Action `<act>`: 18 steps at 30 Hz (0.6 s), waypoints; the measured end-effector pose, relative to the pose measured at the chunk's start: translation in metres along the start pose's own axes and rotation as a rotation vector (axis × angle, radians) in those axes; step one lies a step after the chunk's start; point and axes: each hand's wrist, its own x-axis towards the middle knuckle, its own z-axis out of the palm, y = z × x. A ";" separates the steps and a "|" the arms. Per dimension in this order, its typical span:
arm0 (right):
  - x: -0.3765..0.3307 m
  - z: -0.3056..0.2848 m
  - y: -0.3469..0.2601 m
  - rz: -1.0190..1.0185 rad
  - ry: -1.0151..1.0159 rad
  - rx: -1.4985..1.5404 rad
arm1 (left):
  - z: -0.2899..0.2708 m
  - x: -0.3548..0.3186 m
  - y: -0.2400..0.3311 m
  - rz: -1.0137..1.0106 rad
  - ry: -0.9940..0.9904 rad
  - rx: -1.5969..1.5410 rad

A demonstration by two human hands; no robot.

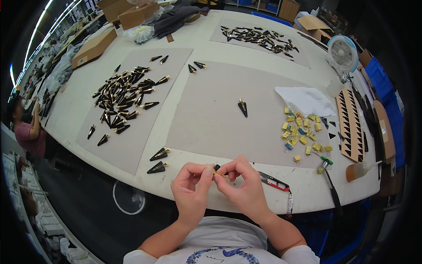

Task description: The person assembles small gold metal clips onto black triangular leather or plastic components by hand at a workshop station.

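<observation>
My left hand (191, 188) and my right hand (242, 185) meet at the table's near edge, thumbs and fingers pinched together. Between the fingertips is a small clip (218, 172), gold with a bit of black; the fingers hide most of it. Left of my hands lie two black triangular clips with gold metal parts, an upper clip (160, 153) and a lower clip (157, 167). A single similar clip (243, 108) rests on the grey mat (206, 114) ahead. Partly behind my right hand are red-and-black scissors (275, 181).
A pile of black-and-gold clips (125, 94) covers the left mat, and another pile (261, 38) lies far back. At right are yellow binder-like clips (303, 127), a white cloth (305, 100), a green-tipped tool (326, 162), an amber bottle (356, 171) and a fan (343, 53). A person (28, 127) stands left.
</observation>
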 end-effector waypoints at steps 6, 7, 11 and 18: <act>-0.010 -0.016 0.011 0.358 -0.101 0.547 | -0.008 0.011 0.005 -0.081 0.136 -0.086; -0.014 -0.024 0.009 0.353 -0.105 0.542 | -0.009 0.013 0.006 -0.077 0.140 -0.091; -0.022 -0.048 0.006 0.393 -0.603 0.524 | -0.019 0.017 0.007 -0.192 0.111 -0.224; -0.018 -0.050 0.004 0.303 -0.388 0.315 | -0.023 0.013 0.023 -0.282 0.050 -0.342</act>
